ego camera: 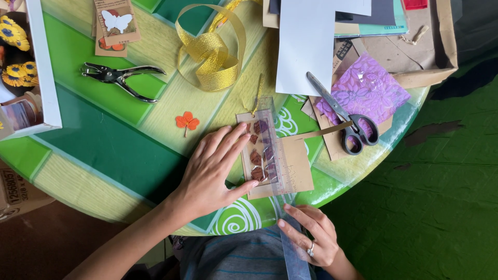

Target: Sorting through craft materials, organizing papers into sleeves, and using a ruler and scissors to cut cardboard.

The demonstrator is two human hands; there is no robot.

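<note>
Your left hand [211, 173] lies flat, fingers spread and loose, its grip apart and pressing down on a small tan kraft-paper card [280, 168] that carries a column of dark reddish leaf-shaped cut-outs [256, 158]; your fingertips touch the card's left edge and the topmost cut-outs. Your right hand [310, 236], a ring on one finger, has its grip pinched together on the near end of a long clear plastic ruler [277, 171], thumb on one side and fingers on the other. The ruler runs away from that grip, up across the card just right of your left fingertips, overlapping the cut-outs, and its far end reaches past the card's top edge. All of this sits on the round surface [104, 150] with green and yellow stripes, at its near rim. Beyond your left fingertips and a little to their left lies a small orange paper flower [187, 122]; farther off in that direction are metal punch pliers [120, 78] and a loop of gold glitter ribbon [210, 52]. Right of the ruler's far end, grey-handled scissors [345, 116] rest on a purple embossed sheet with a floral pattern [371, 88], with a white paper sheet [303, 46] just beyond them.
</note>
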